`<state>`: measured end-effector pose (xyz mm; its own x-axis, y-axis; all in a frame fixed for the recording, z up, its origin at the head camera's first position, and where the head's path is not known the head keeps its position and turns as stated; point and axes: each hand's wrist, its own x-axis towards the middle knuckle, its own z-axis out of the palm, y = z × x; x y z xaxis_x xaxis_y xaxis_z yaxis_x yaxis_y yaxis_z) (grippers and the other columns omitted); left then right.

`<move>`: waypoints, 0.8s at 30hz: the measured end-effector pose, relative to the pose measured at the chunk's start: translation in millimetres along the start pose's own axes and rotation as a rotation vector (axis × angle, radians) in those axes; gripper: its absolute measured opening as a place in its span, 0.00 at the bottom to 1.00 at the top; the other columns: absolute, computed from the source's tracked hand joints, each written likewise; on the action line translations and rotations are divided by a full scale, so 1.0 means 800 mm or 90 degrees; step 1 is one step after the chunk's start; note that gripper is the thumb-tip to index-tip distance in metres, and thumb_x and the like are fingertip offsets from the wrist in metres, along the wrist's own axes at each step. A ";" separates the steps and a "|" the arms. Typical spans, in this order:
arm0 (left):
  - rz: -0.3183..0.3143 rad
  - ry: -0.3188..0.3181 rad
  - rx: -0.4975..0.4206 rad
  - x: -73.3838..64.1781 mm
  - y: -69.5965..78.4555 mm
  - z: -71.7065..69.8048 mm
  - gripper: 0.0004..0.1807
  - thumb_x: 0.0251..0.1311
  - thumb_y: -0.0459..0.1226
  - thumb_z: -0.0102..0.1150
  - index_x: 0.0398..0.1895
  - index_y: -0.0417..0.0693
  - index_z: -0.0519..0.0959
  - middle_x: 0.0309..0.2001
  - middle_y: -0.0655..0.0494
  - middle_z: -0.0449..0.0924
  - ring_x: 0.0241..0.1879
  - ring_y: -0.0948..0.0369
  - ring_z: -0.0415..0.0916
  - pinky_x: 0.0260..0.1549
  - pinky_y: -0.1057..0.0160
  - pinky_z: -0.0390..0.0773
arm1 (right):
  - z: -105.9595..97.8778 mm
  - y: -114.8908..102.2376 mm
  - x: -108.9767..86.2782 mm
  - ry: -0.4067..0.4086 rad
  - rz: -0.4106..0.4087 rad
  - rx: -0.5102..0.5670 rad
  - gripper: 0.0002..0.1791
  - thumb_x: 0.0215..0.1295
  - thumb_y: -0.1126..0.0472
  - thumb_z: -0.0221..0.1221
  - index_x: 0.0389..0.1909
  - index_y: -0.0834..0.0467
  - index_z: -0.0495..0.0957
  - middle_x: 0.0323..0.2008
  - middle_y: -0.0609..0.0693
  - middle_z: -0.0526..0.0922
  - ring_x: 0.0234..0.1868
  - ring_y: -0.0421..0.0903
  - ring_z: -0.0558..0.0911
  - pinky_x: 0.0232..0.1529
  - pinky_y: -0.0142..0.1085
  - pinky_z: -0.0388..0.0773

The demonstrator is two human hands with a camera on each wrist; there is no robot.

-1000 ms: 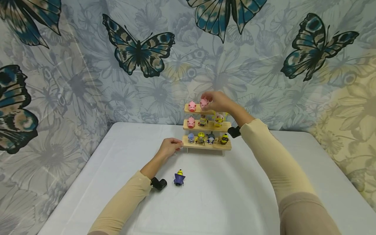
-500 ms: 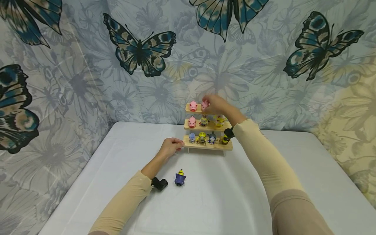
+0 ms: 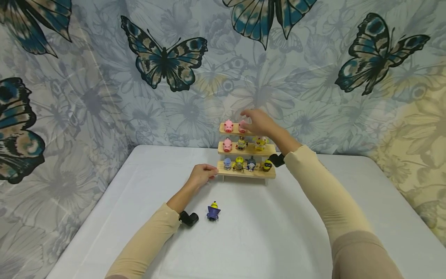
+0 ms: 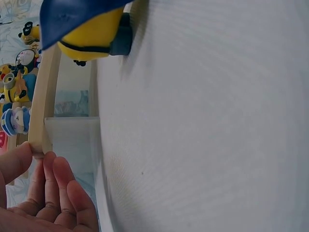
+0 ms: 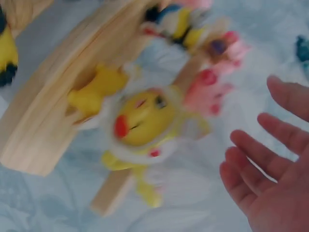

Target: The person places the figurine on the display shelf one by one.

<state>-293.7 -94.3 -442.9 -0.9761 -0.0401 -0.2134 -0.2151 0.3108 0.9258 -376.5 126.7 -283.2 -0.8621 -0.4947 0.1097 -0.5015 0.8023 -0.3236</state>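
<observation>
A three-tier wooden display stand (image 3: 244, 175) holds small toy figures on every tier. My left hand (image 3: 202, 175) pinches the left end of its lowest board; in the left wrist view the thumb presses on top, fingertips underneath. On the top tier a pink pig figure (image 3: 242, 126) stands right of another pink pig (image 3: 228, 126). Beside the right-hand pig is my right hand (image 3: 259, 122), its fingers spread and apart from the pig (image 5: 207, 94) in the right wrist view. Below that hand, a yellow figure in a pale hood (image 5: 145, 121) sits on the middle tier.
A yellow figure in a blue cape (image 3: 213, 213) stands on the white tabletop (image 3: 244, 240) in front of the stand. The middle tier also bears a third pig (image 3: 227, 145) and a minion figure (image 3: 241, 143). Several figures line the lowest tier. Butterfly-print cloth hangs behind.
My right hand has let go of the second pink pig, which now stands on the top tier, and its fingers have parted. My left hand has stayed at the stand's end.
</observation>
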 end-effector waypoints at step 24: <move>0.012 -0.003 0.010 -0.001 -0.001 0.000 0.12 0.62 0.39 0.63 0.43 0.40 0.83 0.40 0.49 0.84 0.33 0.61 0.79 0.30 0.66 0.74 | 0.118 -0.066 -0.111 -0.095 -0.291 0.080 0.10 0.66 0.65 0.60 0.46 0.58 0.84 0.45 0.50 0.86 0.51 0.49 0.80 0.53 0.41 0.76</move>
<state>-292.4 -94.5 -443.4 -0.9798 -0.0300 -0.1979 -0.1967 0.3257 0.9248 -266.7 96.3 -364.6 -0.5321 -0.8360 0.1339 -0.8053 0.4509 -0.3850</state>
